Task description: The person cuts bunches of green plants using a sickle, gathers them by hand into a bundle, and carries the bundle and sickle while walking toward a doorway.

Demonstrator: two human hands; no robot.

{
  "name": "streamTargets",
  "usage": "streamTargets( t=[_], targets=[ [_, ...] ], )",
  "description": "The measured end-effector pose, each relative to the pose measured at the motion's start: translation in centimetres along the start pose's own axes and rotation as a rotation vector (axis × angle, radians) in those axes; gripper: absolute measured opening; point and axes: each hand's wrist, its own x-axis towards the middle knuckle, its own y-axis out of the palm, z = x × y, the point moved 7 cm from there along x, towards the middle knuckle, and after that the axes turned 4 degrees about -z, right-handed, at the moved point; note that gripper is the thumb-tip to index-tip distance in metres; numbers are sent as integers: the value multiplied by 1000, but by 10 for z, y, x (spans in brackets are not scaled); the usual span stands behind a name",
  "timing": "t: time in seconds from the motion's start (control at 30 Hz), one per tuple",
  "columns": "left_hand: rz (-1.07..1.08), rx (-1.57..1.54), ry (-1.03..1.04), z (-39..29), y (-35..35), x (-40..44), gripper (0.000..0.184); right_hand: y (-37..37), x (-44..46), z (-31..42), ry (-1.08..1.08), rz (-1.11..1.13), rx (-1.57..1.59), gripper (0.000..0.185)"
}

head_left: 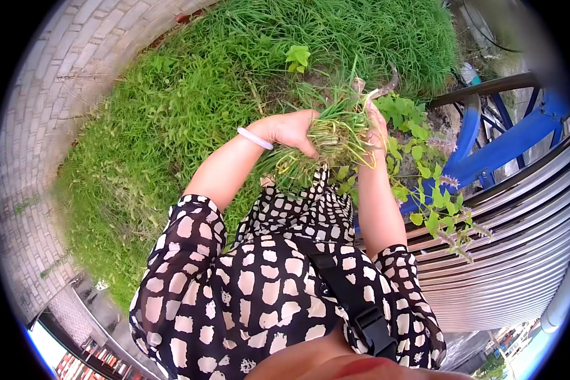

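Observation:
A thick bunch of green, grass-like plants (329,136) with pale and yellowish stems is held up in front of my body. My left hand (294,131), with a pale bangle (254,138) on its wrist, is closed round the left side of the bunch, thumb towards me. At the right side of the bunch is my right hand (376,130), seen edge-on, its fingers closed. A curved sickle blade (389,82) sticks out beyond the right hand; its handle is mostly hidden by the hand and the plants.
Dense green grass (164,120) spreads ahead and to the left, beside a paved brick path (63,107). Leafy plants with pinkish flower spikes (440,212) stand at the right. Beyond them are a blue metal frame (506,147) and a corrugated metal sheet (500,253).

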Motion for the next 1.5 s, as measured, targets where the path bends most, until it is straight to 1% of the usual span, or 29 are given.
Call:
streamTargets(
  t=[0.03, 0.1, 0.13, 0.23, 0.27, 0.37, 0.4, 0.47, 0.5, 0.53, 0.63, 0.67, 0.77, 0.8, 0.87, 0.9, 0.97, 1.1, 1.17, 1.27, 1.37, 1.43, 1.5],
  targets=[
    [-12, 25, -16, 0, -2, 0, 61, 7, 0, -1, -23, 85, 104, 29],
    [-33, 77, -46, 8, -6, 0, 72, -8, 13, -5, -49, 15, -52, 29],
    [-77, 108, -103, -4, -9, -12, 78, -12, 13, -5, -56, -24, -132, 29],
    [-194, 23, -95, 33, -26, -24, 83, -12, 1, 15, -233, 22, -487, 36],
    [-247, -74, -93, 40, -31, -30, 84, -7, -4, 19, -280, 104, -542, 38],
    [-344, 23, -144, 37, -45, -49, 85, -6, -16, 27, -391, 136, -393, 31],
    [-350, -70, -92, 33, -46, -57, 81, -9, -14, 24, -332, 94, -357, 26],
    [-343, -25, -127, 43, -55, -64, 75, -20, 0, 19, -214, 11, -282, 19],
    [-338, -2, -147, 47, -59, -67, 73, -25, 5, 16, -154, -31, -243, 19],
    [-308, -3, -188, 45, -61, -70, 66, -30, 9, 16, -138, -90, -227, 21],
    [-438, 598, -320, 23, -79, -81, 65, -53, 18, 8, -54, -193, -280, 20],
    [-364, 620, -289, 36, -87, -79, 65, -59, 16, 8, -81, -245, -375, 20],
    [-447, 982, -432, 51, -117, -88, 63, -71, 12, -5, -67, -257, -446, 20],
    [-437, 1009, -476, 59, -128, -83, 63, -89, 22, -18, 1, -296, -449, 20],
    [-434, 1044, -526, 53, -138, -75, 61, -106, 28, -34, 99, -346, -370, 20],
    [-431, 1063, -554, 52, -141, -69, 60, -114, 32, -41, 150, -364, -310, 20],
    [-429, 1086, -560, 55, -146, -55, 56, -120, 38, -52, 186, -417, -331, 20],
    [-338, 1108, -529, 89, -162, 2, 52, -114, 61, -75, 238, -490, -351, 22],
    [-238, 1124, -510, 115, -162, 43, 55, -123, 79, -90, 233, -512, -368, 22],
    [-127, 1140, -493, 152, -156, 103, 50, -141, 108, -108, 193, -585, -370, 22],
    [-48, 1177, -448, 211, -157, 161, 46, -148, 140, -131, 129, -629, -235, 22],
    [-11, 1194, -399, 231, -153, 195, 39, -158, 168, -149, 101, -652, -234, 21],
    [-2, 1195, -325, 266, -145, 234, 32, -168, 189, -159, 84, -676, -252, 20]
  ],
)
